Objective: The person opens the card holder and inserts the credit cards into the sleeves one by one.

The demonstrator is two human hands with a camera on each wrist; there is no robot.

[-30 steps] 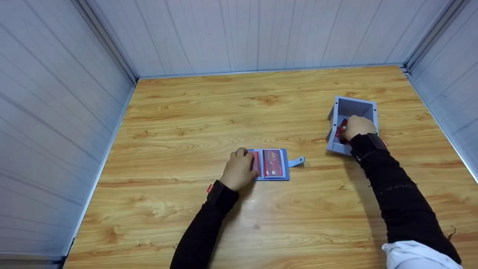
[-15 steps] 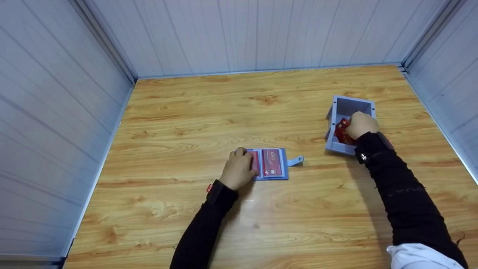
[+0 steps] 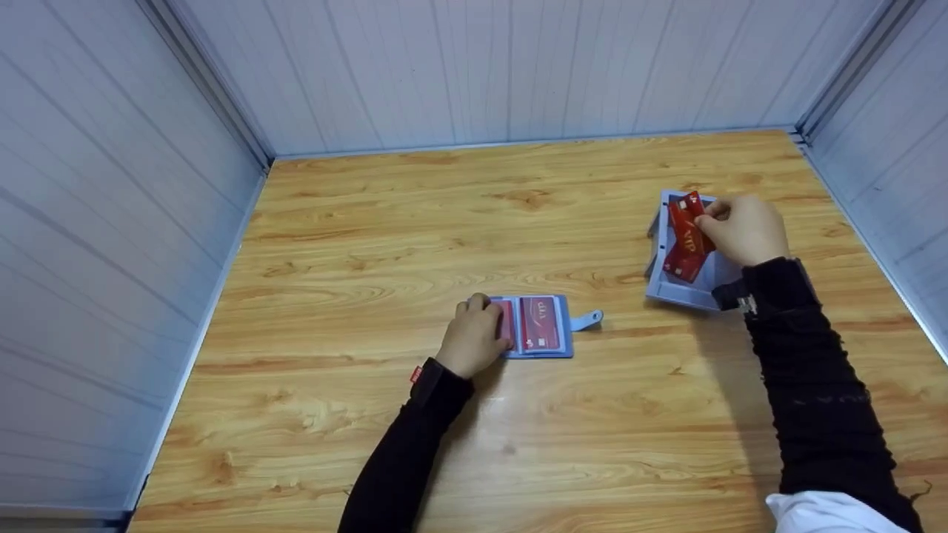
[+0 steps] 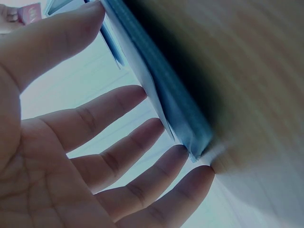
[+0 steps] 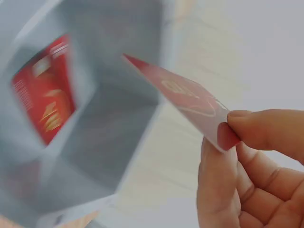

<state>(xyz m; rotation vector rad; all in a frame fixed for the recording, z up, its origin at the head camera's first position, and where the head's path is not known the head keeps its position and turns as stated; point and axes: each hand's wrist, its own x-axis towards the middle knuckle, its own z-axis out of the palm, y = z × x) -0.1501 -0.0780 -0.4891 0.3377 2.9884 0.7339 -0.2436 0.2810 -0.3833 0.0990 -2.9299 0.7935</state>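
My right hand (image 3: 749, 228) pinches a red VIP card (image 5: 183, 97) by one corner between thumb and finger, over the grey box (image 3: 683, 295). More red cards (image 3: 683, 268) lie inside that box, overlapping. At mid-table my left hand (image 3: 472, 337) rests on the left half of a blue card holder (image 3: 566, 326), which lies spread on the wood. In the left wrist view its thumb (image 4: 71, 28) is on the page edge, and the other fingertips touch the page and the table. A red VIP card (image 3: 541, 323) sits in the holder's right-hand pocket; part of another shows beside my left thumb.
A snap strap (image 3: 588, 320) sticks out to the right of the card holder. White panel walls (image 3: 474, 74) enclose the wooden table (image 3: 370, 244) at the back and both sides.
My right hand has come up out of the box, a little back and to the right, with a red card now in its pinch. The left hand and card holder have stayed put.
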